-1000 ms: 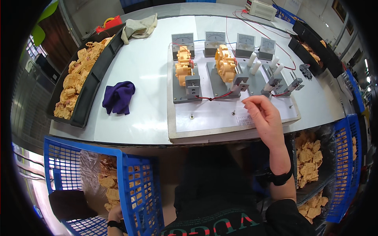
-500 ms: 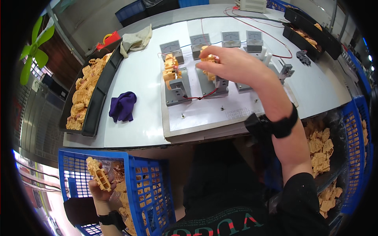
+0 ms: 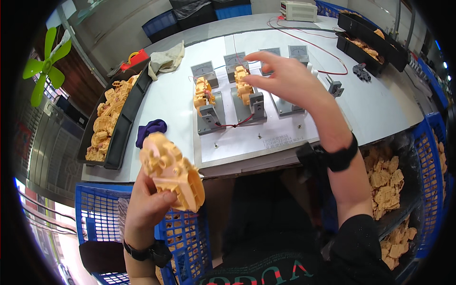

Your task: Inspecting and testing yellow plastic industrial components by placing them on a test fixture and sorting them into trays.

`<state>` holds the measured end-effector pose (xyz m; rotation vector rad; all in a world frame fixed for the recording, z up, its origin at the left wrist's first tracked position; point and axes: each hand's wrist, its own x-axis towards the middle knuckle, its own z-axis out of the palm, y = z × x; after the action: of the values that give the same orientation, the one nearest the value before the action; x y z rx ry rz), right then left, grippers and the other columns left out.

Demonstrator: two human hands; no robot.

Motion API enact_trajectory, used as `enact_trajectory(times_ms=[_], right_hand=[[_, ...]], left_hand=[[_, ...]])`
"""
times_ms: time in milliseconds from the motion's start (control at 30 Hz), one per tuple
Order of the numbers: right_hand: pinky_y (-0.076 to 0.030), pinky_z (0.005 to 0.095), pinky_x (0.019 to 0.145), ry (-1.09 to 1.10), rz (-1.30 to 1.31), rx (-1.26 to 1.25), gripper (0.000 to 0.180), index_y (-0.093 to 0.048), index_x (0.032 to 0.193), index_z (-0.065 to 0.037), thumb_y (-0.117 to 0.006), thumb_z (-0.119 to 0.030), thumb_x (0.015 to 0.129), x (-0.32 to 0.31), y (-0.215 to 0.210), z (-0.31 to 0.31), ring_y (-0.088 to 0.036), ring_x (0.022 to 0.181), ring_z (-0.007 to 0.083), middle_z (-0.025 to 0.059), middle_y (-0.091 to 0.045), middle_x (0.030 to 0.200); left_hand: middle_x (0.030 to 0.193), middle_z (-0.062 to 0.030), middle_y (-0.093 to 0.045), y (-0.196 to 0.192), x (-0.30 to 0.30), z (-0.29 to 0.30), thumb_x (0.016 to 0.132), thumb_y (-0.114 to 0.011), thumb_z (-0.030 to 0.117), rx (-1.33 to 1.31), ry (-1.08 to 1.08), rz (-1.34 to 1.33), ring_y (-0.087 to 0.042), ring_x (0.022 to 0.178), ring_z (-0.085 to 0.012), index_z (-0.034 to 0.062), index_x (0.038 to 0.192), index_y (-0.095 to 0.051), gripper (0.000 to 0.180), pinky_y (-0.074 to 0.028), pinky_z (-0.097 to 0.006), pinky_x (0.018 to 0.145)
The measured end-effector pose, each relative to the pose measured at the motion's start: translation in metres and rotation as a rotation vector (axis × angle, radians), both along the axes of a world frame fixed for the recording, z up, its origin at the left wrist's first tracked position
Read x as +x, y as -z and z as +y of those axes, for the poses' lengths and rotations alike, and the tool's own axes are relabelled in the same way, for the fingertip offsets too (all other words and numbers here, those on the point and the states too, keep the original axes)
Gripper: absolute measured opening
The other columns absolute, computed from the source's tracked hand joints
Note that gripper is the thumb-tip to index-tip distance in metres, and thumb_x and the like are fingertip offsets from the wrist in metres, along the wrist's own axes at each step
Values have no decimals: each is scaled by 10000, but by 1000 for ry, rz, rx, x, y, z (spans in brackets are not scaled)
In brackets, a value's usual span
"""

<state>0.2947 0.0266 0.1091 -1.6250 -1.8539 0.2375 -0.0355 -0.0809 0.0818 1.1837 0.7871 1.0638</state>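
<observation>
My left hand (image 3: 147, 202) grips an orange-yellow molded plastic housing (image 3: 173, 175) in front of the table's near edge. My right hand (image 3: 280, 78) is over the test board, its fingers spread and the thumb and fingertips close to a second plastic housing (image 3: 243, 85). That housing sits on a grey fixture (image 3: 257, 105); whether the thumb touches it I cannot tell. Another housing (image 3: 203, 92) is seated in the fixture to its left. Behind the fixtures stand several analog panel meters (image 3: 204, 70), one partly covered by my right hand.
A black tray (image 3: 118, 137) of housings lies at left, beside a purple cloth (image 3: 151, 130). Blue crates (image 3: 185, 232) stand below the table at both sides. Further back are a power supply (image 3: 298, 11), red wires (image 3: 327, 52) and black bins (image 3: 365, 50).
My left hand has risen out of the left crate toward the table, carrying a housing. My right hand has drawn back slightly from the second fixture's housing, and its fingers have opened.
</observation>
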Motion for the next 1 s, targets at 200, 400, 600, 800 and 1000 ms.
enact_trajectory(times_ms=[200, 400, 600, 800, 1000], right_hand=[[-545, 332, 802, 51, 372, 265, 395, -646, 1278, -103, -691, -296, 936, 52, 28, -57, -677, 966, 217, 150, -700, 1071], [-511, 298, 760, 38, 479, 285, 328, -637, 1233, -69, -702, -188, 935, 54, 85, -64, -612, 889, 172, 86, -603, 1022], [-505, 299, 787, 38, 622, 362, 315, -634, 1248, -82, -688, -111, 939, 43, 98, -66, -601, 877, 166, 63, -575, 1022], [-511, 303, 800, -38, 680, 355, 372, -611, 1299, -92, -687, -79, 935, 46, 104, -67, -607, 883, 169, 74, -606, 1013], [-523, 318, 845, -67, 699, 345, 393, -601, 1302, -65, -704, -92, 924, 47, 101, -70, -625, 926, 194, 101, -634, 1095]], left_hand=[[1428, -143, -519, -29, 41, 43, 897, -731, 199, 71, 74, -88, -553, 1304, -275, 6, 1488, -339, 735, -474, -486, 1095], [1427, -109, -512, -65, 104, 84, 916, -653, 124, 49, 160, -110, -546, 1308, -276, 109, 1507, -349, 665, -490, -558, 1074], [1369, -108, -556, -78, 143, 117, 908, -689, 201, -2, 159, 103, -591, 1260, -271, 81, 1448, -421, 615, -520, -455, 1067], [1257, -62, -570, -74, 156, 146, 901, -702, 243, 19, 88, 37, -524, 1135, -134, 91, 1379, -482, 547, -433, -307, 895], [1298, -98, -550, -70, 157, 161, 918, -689, 169, 5, 275, -33, -580, 1097, -151, 72, 1382, -477, 519, -534, -357, 934]])
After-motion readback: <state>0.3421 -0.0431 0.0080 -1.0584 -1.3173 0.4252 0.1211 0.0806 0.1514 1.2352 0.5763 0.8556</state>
